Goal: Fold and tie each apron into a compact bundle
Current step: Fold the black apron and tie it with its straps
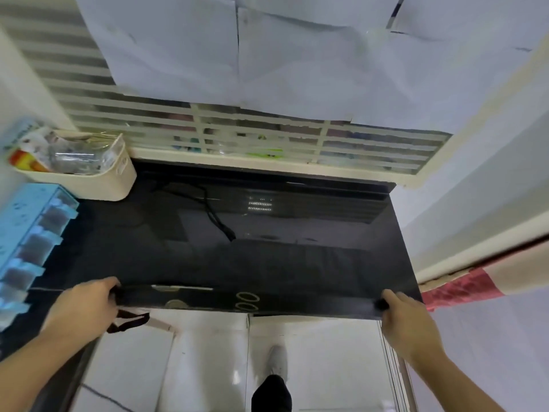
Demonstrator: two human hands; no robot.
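A black apron [267,263] lies spread flat over the glossy black counter [297,203], hard to tell apart from it. Its near edge [237,301] hangs at the counter's front, with two small oval rings printed on it. My left hand [86,304] grips the near left corner of the apron. My right hand [404,316] grips the near right corner. A dark strap [127,321] dangles in a loop below my left hand. Another thin black strap [214,215] trails across the far part of the counter.
A cream basket [98,179] with packets stands at the counter's back left. A blue drawer organiser [29,242] sits along the left edge. A slatted window [237,135] backs the counter, a white wall closes the right. White floor tiles and my foot [277,364] show below.
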